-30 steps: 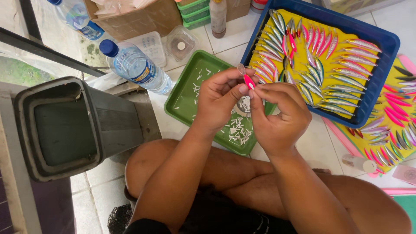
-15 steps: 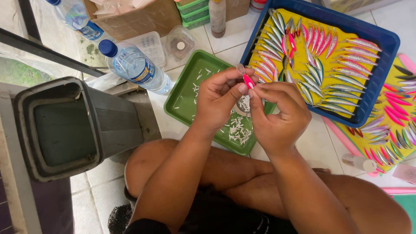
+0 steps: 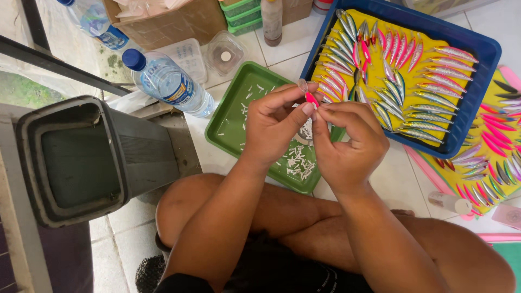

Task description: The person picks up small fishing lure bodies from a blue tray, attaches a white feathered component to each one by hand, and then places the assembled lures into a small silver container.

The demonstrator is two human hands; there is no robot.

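My left hand (image 3: 277, 127) and my right hand (image 3: 347, 144) meet above a green tray (image 3: 233, 116), and together they pinch a small pink fish-shaped lure (image 3: 311, 99) between the fingertips. Only the lure's pink tip and a clear bit at its top show; the rest is hidden by my fingers. In the green tray lie several small white pieces (image 3: 296, 160). Right of my hands stands a blue tray (image 3: 483, 70) with a yellow liner, filled with several rows of silver, green and pink lures (image 3: 434, 87).
A dark grey bin (image 3: 81, 157) stands at the left on the tiled floor. Two water bottles (image 3: 168, 81) lie at the upper left near a cardboard box (image 3: 173, 21) and clear lidded tubs (image 3: 225, 54). More lures lie on a yellow mat (image 3: 499, 157) at the far right.
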